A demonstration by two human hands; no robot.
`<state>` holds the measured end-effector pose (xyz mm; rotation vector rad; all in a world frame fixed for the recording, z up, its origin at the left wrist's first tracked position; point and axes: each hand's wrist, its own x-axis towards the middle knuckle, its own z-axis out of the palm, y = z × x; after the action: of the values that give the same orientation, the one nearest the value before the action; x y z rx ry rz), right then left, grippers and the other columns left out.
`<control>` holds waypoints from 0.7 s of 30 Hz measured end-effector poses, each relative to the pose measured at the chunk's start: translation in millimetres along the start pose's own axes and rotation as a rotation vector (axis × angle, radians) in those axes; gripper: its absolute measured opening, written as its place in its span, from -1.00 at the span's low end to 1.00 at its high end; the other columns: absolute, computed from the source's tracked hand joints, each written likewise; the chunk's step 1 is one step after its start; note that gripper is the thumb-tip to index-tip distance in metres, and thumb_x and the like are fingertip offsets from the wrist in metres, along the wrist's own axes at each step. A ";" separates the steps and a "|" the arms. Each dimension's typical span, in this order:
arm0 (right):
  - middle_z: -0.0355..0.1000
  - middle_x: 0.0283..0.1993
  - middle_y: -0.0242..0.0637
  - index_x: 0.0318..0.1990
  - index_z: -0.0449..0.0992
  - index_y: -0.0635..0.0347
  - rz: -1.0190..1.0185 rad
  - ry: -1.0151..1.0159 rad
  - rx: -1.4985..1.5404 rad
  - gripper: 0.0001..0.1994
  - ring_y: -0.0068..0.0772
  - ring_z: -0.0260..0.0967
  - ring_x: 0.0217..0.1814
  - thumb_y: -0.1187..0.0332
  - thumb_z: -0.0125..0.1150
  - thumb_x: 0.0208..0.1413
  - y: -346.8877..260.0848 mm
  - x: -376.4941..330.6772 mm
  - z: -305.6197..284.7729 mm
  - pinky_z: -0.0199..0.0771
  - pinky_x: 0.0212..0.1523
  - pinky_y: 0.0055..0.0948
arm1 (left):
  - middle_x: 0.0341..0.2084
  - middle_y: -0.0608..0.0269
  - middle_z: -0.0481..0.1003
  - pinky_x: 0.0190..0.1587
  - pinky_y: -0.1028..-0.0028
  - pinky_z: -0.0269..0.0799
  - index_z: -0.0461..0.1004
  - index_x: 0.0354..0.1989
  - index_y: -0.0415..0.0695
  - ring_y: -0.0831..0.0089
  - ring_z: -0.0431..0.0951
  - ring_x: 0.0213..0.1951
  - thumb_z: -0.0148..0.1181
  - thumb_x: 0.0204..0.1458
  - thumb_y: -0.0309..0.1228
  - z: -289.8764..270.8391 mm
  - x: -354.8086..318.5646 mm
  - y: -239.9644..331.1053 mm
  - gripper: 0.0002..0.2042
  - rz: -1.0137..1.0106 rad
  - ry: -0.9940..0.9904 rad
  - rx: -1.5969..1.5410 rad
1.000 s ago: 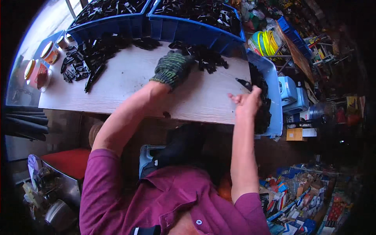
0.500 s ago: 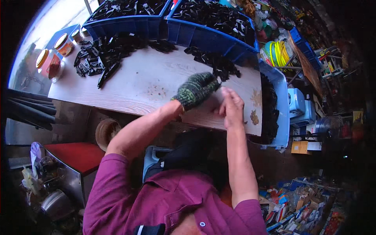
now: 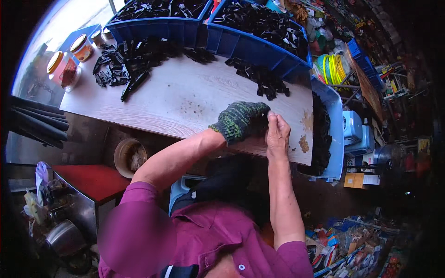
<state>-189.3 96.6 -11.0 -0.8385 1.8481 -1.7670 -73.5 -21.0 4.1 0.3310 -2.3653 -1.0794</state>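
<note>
At a pale worktop [image 3: 162,105], a worker in a purple polo shirt [image 3: 211,231] brings both hands close over the near edge, apparently midway through handling one small part. The gloved left hand [image 3: 244,120] is bent over, its knitted back turned up and its fingers curled toward the right; the bare right hand [image 3: 278,134] stands just beside it, thumb and fingers raised to the glove's tip. From where I stand, I cannot tell whether either grip is clamped on anything: a dark bit shows where the fingertips meet, but it blends into the glove. The next move seems to call for a sure fingertip hold between the two hands. The left forearm slants in from the lower left, elbow out; the right rises nearly straight. Black pieces [image 3: 262,79] lie loose just beyond the grip, with a larger black heap [image 3: 124,62] far to its left. Two blue crates [image 3: 255,48] of similar parts stand behind, and a light-blue tub [image 3: 337,143] sits to the right.
</note>
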 end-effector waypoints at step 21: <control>-0.03 -0.76 -0.51 -0.46 0.27 0.09 0.173 0.084 0.259 -0.70 -0.59 0.00 -0.77 0.15 0.03 0.27 -18.2 -13.0 5.0 0.53 -0.61 -0.30 | 0.10 0.10 0.44 0.11 0.04 0.35 0.46 0.08 0.00 -0.02 0.36 0.17 0.13 0.01 -0.39 -95.0 -10.8 -58.9 -0.61 -0.083 -0.016 0.884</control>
<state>-174.4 102.1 5.5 -0.4980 1.6402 -1.9014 -12.1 -114.9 8.1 0.7212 -2.7313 0.0065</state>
